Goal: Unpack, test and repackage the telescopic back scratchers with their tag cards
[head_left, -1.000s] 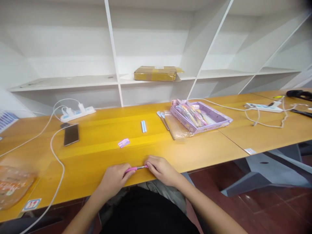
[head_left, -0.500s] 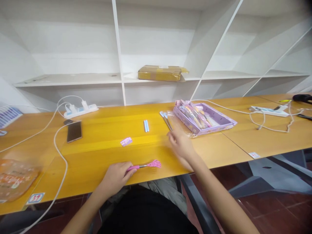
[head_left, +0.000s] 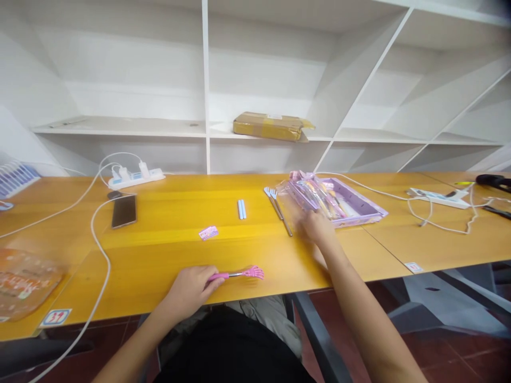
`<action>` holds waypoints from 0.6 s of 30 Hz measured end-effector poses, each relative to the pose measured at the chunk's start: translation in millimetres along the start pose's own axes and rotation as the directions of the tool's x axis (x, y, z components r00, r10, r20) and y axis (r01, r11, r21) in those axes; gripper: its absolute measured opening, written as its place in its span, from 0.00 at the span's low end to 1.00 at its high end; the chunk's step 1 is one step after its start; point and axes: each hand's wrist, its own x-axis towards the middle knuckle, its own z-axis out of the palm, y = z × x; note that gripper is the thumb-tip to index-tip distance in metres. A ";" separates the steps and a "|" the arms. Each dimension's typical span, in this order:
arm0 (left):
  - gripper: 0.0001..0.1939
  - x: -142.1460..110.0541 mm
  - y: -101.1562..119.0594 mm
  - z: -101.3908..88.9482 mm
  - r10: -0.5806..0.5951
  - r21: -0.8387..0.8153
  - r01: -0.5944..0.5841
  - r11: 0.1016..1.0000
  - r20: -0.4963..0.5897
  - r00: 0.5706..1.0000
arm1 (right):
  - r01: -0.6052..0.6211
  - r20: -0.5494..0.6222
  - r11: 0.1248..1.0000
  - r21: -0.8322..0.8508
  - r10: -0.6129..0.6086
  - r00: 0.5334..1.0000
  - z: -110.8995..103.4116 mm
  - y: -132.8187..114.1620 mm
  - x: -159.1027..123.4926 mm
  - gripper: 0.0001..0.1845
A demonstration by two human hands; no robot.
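My left hand (head_left: 190, 290) rests at the near edge of the yellow table (head_left: 167, 255), closed around the pink handle of a small claw-headed tool (head_left: 243, 274) that lies flat with its claw pointing right. My right hand (head_left: 317, 226) is stretched out over the table and touches the near edge of a clear plastic wrapper (head_left: 291, 205). The wrapper lies against a purple tray (head_left: 359, 205) of packed stationery. Motion blur hides the right hand's fingers. Two metal forks (head_left: 277, 205) lie just left of that hand.
Two pale blue sticks (head_left: 241, 209) and a small pink tag (head_left: 208, 232) lie mid-table. A phone (head_left: 124, 210) on a white cable and a power strip (head_left: 138, 178) sit at left, an orange bag (head_left: 24, 282) at far left. Another power strip (head_left: 437, 197) is right. A cardboard parcel (head_left: 273, 126) is shelved.
My right hand let go of the tool's claw end and moved forward and right to the clear wrapper by the purple tray. My left hand kept hold of the pink handle.
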 end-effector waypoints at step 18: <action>0.21 -4.1 2.8 6.2 -0.028 -0.487 -0.029 0.873 -0.110 0.994 | 0.305 -0.165 0.265 0.915 -0.443 0.881 -40.8 -116.7 -178.5 0.19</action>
